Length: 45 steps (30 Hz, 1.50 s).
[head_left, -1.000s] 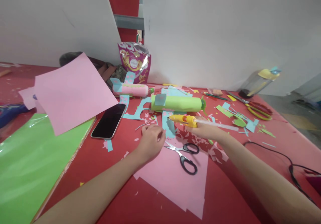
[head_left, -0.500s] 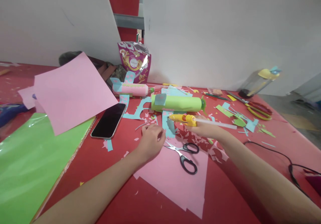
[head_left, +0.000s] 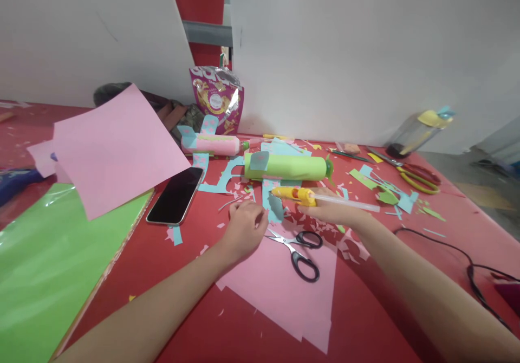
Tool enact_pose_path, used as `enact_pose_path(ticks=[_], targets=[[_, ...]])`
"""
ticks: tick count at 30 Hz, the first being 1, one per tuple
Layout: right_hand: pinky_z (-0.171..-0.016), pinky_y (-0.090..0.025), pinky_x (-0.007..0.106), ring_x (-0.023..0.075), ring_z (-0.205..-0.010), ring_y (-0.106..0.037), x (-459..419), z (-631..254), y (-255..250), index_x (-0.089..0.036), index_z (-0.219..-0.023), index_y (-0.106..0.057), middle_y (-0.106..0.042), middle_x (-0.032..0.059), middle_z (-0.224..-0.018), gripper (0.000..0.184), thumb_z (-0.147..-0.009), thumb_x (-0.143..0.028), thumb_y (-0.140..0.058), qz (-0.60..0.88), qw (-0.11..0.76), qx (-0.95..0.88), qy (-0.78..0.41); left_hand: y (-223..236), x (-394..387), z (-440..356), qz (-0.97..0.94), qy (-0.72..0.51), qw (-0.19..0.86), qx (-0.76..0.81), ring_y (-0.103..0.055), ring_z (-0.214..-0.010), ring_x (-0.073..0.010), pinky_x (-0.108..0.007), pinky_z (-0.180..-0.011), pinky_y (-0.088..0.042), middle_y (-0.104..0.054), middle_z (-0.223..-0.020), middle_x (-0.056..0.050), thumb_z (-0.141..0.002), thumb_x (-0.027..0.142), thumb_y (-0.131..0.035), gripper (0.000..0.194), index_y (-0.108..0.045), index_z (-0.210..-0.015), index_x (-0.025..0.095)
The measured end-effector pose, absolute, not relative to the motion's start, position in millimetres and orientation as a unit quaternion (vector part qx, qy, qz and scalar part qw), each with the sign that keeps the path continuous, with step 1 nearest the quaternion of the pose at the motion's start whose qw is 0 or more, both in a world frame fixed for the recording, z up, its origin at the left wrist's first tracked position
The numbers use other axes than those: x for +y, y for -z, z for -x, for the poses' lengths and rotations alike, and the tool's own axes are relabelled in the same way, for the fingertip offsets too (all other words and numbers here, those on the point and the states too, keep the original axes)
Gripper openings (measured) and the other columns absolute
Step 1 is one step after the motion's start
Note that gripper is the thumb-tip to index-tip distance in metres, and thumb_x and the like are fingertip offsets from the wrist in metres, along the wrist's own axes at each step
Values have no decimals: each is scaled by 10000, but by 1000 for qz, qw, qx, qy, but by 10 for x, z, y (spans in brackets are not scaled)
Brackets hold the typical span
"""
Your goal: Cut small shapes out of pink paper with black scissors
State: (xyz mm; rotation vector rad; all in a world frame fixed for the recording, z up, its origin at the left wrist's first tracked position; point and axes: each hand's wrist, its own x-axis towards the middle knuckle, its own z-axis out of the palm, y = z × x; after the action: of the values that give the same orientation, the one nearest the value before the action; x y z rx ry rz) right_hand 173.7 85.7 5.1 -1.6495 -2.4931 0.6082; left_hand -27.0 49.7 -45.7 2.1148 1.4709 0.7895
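A yellow glue gun (head_left: 298, 195) with a long translucent glue stick (head_left: 351, 203) out of its back is gripped by my right hand (head_left: 333, 211). Its nozzle points left, over a light blue paper strip (head_left: 276, 208). That strip joins a bottle wrapped in green paper (head_left: 292, 167), lying on its side. My left hand (head_left: 247, 226) rests loosely curled on the table beside the strip, its fingertips partly hidden. Just right of it, black-handled scissors (head_left: 290, 242) lie partly open on pink paper sheets (head_left: 276, 292).
Behind stands a snack bag (head_left: 217, 100) near a pink-wrapped bottle (head_left: 215, 144) with blue fins. A phone (head_left: 175, 196), a pink sheet (head_left: 117, 151) and a green sheet (head_left: 52, 265) lie left. Right are red-yellow scissors (head_left: 418, 177), a clear bottle (head_left: 418, 133), a cable (head_left: 450, 252) and paper scraps.
The glue gun has shifted slightly left and tilted a little in my right hand. My left hand stays where it was.
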Motion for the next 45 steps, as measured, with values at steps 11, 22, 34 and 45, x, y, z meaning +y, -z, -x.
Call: enact_pose_path(ticks=[11, 22, 34, 45], targets=[[-664, -402, 307, 220, -814, -522, 697, -1861, -97, -186, -911, -517, -569, 72, -914, 286, -628, -182, -554, 465, -12, -867, -178, 427, 524, 290, -726, -325, 254, 550, -535, -638, -138, -302, -677, -384, -595, -647, -10, -829, 244, -345, 272, -517, -632, 171], [-617, -421, 281, 187, -725, -530, 657, -1860, -372, -225, -866, -544, -565, 26, -814, 232, -639, -181, -542, 433, -50, -862, -258, 416, 527, 299, -721, -348, 250, 545, -542, -685, -143, -292, -689, -392, -594, -681, -11, -822, 230, -379, 233, -518, -641, 178], [-693, -404, 310, 188, -770, -508, 869, -1282, -262, -128, -774, -583, -534, 67, -775, 66, -728, -172, -564, 336, 133, -925, -113, 442, 471, 286, -767, -327, 198, 514, -527, -799, -162, -349, -787, -293, -611, -760, -13, -829, 197, -385, 200, -538, -702, 182], [-628, -368, 262, 150, -666, -487, 1096, -1254, -123, -137, -664, -571, -531, 34, -676, 64, -723, -148, -548, 333, 128, -931, -78, 421, 476, 280, -759, -315, 202, 533, -527, -812, -159, -343, -781, -295, -614, -789, -12, -836, 197, -377, 188, -535, -735, 181]])
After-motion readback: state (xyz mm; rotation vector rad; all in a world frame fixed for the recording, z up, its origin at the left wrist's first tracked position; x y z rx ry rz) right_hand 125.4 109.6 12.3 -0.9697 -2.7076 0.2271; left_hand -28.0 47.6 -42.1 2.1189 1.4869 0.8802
